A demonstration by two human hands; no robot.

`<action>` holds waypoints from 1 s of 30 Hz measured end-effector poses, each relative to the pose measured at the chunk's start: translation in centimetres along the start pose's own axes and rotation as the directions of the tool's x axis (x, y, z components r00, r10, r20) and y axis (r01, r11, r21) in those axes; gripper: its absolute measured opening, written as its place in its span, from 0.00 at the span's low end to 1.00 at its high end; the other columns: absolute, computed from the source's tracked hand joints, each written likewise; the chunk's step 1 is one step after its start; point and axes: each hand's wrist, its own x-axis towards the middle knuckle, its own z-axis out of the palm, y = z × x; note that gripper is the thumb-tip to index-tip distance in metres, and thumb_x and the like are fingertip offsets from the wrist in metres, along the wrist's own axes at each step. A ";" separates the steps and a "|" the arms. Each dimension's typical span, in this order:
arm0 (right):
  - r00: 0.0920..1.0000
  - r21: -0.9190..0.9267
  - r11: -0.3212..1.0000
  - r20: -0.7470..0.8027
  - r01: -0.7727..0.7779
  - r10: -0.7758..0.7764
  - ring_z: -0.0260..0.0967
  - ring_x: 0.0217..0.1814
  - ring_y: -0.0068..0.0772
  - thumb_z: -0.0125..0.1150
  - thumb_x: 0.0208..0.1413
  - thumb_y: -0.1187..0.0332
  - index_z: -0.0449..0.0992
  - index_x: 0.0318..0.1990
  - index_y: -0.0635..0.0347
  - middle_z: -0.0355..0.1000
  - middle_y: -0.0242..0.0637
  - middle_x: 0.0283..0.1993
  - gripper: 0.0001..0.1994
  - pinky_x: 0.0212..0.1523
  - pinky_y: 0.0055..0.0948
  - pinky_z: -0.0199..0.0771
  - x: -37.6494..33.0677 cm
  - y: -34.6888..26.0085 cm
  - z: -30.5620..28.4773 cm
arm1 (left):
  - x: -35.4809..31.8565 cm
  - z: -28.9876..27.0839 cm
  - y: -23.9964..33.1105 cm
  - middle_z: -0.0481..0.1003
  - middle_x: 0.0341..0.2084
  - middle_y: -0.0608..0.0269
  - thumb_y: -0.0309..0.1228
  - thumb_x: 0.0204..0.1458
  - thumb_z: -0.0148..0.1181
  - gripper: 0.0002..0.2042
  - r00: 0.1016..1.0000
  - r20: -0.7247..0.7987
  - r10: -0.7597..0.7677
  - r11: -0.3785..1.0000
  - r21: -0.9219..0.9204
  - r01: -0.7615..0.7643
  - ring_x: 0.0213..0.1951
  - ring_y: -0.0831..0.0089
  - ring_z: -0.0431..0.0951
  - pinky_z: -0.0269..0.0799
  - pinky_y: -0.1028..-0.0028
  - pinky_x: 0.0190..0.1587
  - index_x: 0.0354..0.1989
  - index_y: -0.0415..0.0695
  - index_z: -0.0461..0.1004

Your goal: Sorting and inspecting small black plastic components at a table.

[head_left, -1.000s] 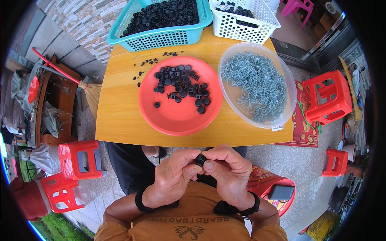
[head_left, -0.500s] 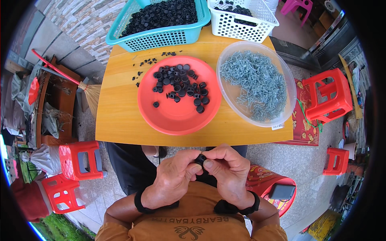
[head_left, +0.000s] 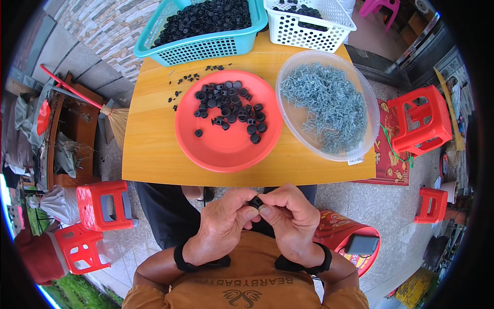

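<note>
Between my two hands, just in front of the table's near edge, is a small round black plastic piece (head_left: pixel 256 202). My left hand (head_left: pixel 225 221) pinches it from the left with thumb and forefinger. From the right, the thumb and fingertips of my right hand (head_left: pixel 292 219) press on the same piece. On the table, a round orange-red plate (head_left: pixel 226 154) bears a heap of similar black plastic pieces (head_left: pixel 231 105), with one lying apart at its left. Right of it, a clear plastic tub (head_left: pixel 293 135) holds a large pile of silvery screws (head_left: pixel 329 103).
At the table's (head_left: pixel 149 129) far side stand a teal basket (head_left: pixel 206 47) and a white basket (head_left: pixel 303 37), both with black pieces in them. Tiny black bits (head_left: pixel 188 79) lie left of the plate. Red stools (head_left: pixel 105 206) and a red bin (head_left: pixel 334 232) stand around me.
Both hands stay in nearly the same place, and the black piece between the fingertips has turned slightly. The plate and tub look unchanged apart from a small shift of the view.
</note>
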 end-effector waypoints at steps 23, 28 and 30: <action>1.000 0.161 0.987 0.018 0.004 -0.007 0.66 0.35 0.22 0.55 0.47 0.88 0.71 0.36 0.69 0.65 0.35 0.34 0.09 0.37 0.18 0.69 -0.2 -1.4 -0.1 | 0.8 -0.8 -1.4 0.73 0.26 0.59 0.37 0.50 0.57 0.15 0.904 0.053 0.425 0.854 0.306 -0.420 0.24 0.69 0.76 0.70 0.76 0.27 0.40 0.39 0.68; 1.000 0.169 0.986 0.006 -0.008 0.007 0.64 0.33 0.21 0.56 0.47 0.87 0.72 0.36 0.69 0.65 0.34 0.33 0.09 0.35 0.17 0.66 -0.3 -1.5 0.0 | 1.4 -0.8 -1.2 0.72 0.25 0.54 0.18 0.43 0.59 0.15 0.833 0.064 0.550 0.794 0.268 -0.545 0.23 0.62 0.74 0.68 0.72 0.25 0.40 0.37 0.65; 1.000 0.202 0.979 -0.010 -0.026 0.028 0.64 0.32 0.20 0.56 0.47 0.87 0.72 0.36 0.68 0.65 0.34 0.33 0.09 0.34 0.17 0.66 -0.2 -1.4 0.1 | 1.4 -0.7 -1.7 0.72 0.24 0.55 0.20 0.44 0.60 0.14 0.833 0.046 0.552 0.783 0.313 -0.537 0.23 0.63 0.73 0.68 0.72 0.25 0.40 0.37 0.66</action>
